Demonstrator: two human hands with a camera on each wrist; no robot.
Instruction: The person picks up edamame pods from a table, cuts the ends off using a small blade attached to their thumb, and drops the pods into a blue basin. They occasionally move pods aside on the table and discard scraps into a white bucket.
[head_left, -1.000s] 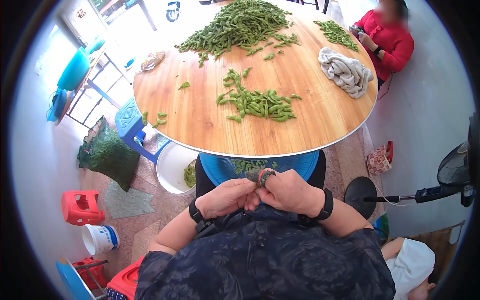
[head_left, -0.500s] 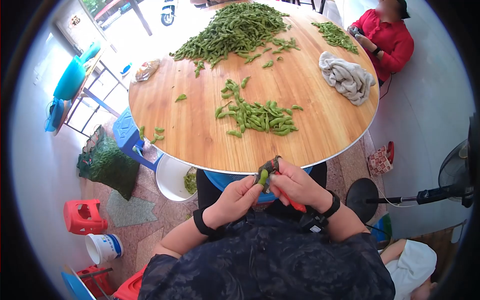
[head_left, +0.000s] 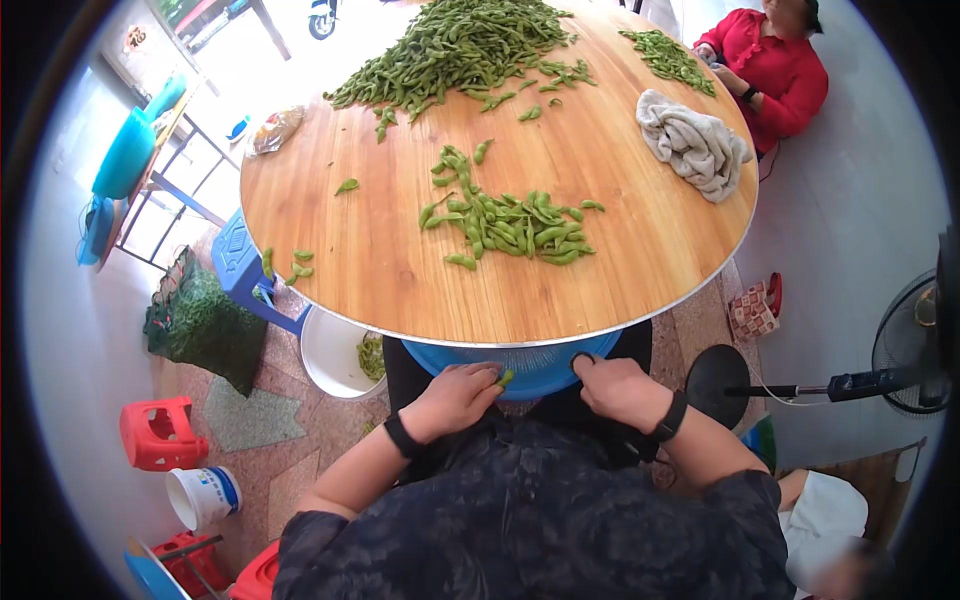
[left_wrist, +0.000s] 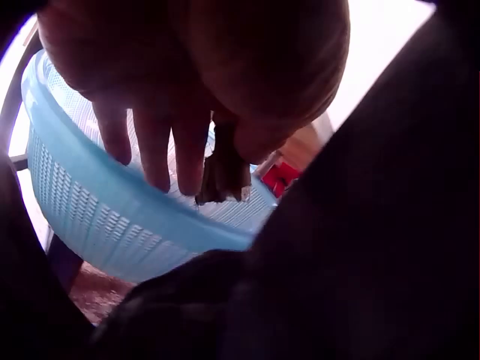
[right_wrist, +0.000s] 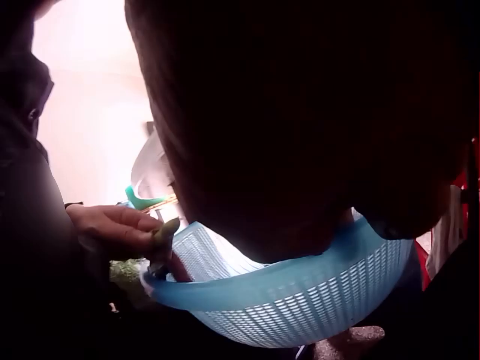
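Observation:
My left hand (head_left: pixel 455 400) pinches a green soybean pod (head_left: pixel 506 378) between thumb and forefinger, over the near rim of a blue plastic basket (head_left: pixel 530 385). In the right wrist view the pod (right_wrist: pixel 166 231) sticks out past the fingertips, and the basket's perforated wall (right_wrist: pixel 300 319) lies below. The left wrist view has the other fingers (left_wrist: pixel 154 150) hanging down over the basket. To the right, my right hand (head_left: pixel 625 388) is apart from the left, its fingers curled. A dark loop-shaped thing (head_left: pixel 581 359) shows at its thumb; the palm side is hidden.
Ahead is a round wooden table (head_left: pixel 380 270) with a small pod pile (head_left: pixel 530 228), a large pod heap (head_left: pixel 460 55) and a grey cloth (head_left: pixel 693 145). A white bucket (head_left: pixel 325 355) stands left, a fan (head_left: pixel 905 340) right. A person in red (head_left: pixel 780 75) sits at the far right.
My hands were together around a dark thing with red parts and a pod; now they have moved apart. The left keeps a pod; the red part is out of sight. The head view has shifted slightly.

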